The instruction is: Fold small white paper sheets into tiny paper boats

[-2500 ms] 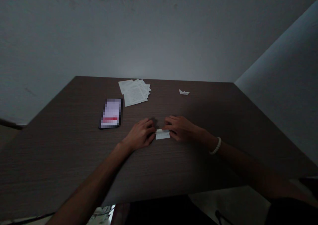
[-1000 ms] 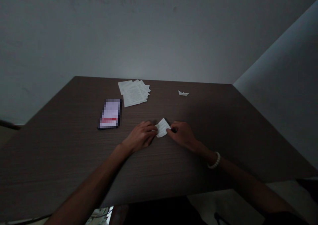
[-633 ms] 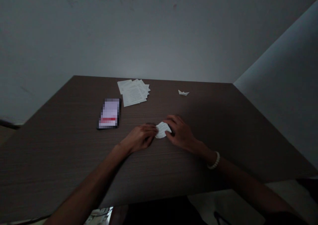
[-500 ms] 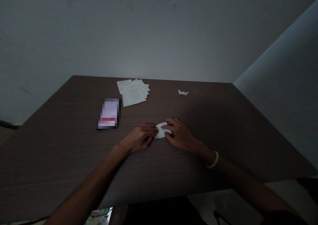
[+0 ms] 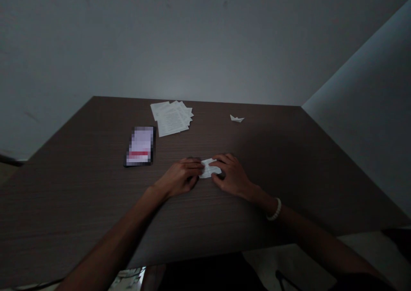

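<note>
A small folded piece of printed white paper (image 5: 208,170) lies on the dark wooden table (image 5: 96,197), near its middle. My left hand (image 5: 180,179) pinches the paper's left edge with curled fingers. My right hand (image 5: 233,175), with a white bead bracelet on its wrist, presses down on the paper's right side with bent fingers. Most of the paper is hidden under the two hands.
A fanned stack of printed sheets (image 5: 171,117) lies at the back of the table. A phone (image 5: 139,146) with a lit screen rests to its left front. A small folded paper boat (image 5: 236,118) sits at the back right. Walls stand behind and to the right.
The paper was lifted and turned between my fingertips a second ago; it now lies flatter on the table, with my right hand folded over and pressing on it.
</note>
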`<state>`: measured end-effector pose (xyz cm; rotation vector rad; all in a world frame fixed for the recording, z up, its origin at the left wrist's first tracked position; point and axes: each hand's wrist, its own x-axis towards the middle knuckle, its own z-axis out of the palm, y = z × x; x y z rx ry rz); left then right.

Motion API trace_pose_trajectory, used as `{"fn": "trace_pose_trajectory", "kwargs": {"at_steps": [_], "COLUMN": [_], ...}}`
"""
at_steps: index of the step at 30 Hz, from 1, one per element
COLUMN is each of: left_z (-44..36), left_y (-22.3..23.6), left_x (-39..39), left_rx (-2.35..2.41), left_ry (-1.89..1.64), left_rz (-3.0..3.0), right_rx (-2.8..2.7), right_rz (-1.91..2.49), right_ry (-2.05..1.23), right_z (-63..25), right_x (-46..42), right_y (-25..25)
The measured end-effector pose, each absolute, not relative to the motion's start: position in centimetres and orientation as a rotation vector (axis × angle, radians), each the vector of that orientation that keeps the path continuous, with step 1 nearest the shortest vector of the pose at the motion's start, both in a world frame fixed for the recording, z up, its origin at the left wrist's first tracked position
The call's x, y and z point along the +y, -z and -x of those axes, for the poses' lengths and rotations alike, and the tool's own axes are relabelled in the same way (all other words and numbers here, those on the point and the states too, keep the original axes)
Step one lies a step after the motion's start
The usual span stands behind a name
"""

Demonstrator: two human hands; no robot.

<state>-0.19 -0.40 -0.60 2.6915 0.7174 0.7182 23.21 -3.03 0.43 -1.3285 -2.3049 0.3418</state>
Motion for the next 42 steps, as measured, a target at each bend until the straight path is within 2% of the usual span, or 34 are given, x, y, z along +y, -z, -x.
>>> {"fn": "trace_pose_trajectory", "kwargs": {"at_steps": [42], "left_z": [-0.4], "left_y": [-0.4], "left_x": [-0.6], "left_rx": [0.744], "left_ry": [-0.792], "left_rz": [-2.523], "right_rx": [-2.246], "right_rz": [1.415], "right_ry": [-0.367], "right_z": [-23.0], "right_x": [-3.1], "right_y": [-0.5]}}
